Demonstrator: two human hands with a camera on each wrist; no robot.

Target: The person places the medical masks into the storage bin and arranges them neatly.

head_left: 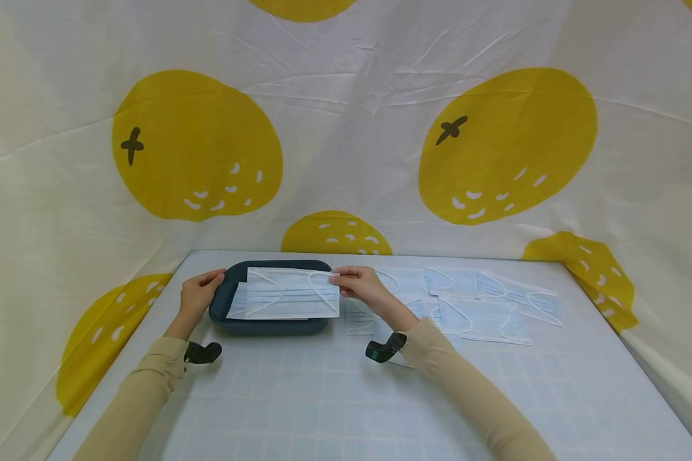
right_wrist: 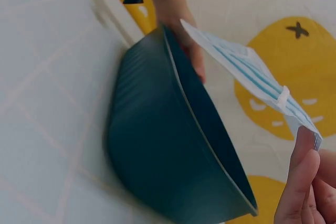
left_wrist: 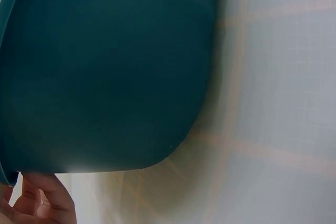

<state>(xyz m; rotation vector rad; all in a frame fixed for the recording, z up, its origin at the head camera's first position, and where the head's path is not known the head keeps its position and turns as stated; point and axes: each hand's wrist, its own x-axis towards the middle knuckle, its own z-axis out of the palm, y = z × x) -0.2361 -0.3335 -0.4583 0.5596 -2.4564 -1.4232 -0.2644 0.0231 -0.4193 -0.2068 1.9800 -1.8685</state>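
At centre-left of the frame, the right hand [head_left: 362, 285] pinched a mask [head_left: 293, 296] over the bin [head_left: 268, 328], left hand [head_left: 196, 297] gripping its rim [head_left: 277, 263]; keeping both level appeared advisable.

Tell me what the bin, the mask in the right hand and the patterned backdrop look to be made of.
Bin: likely moulded plastic, smooth and low-sheen, judging by its even colour and rounded corners.
Mask: probably thin non-woven fabric, matte, with pressed pleats.
Backdrop: seemingly printed cloth, given its soft creases, though plastic sheeting is possible.
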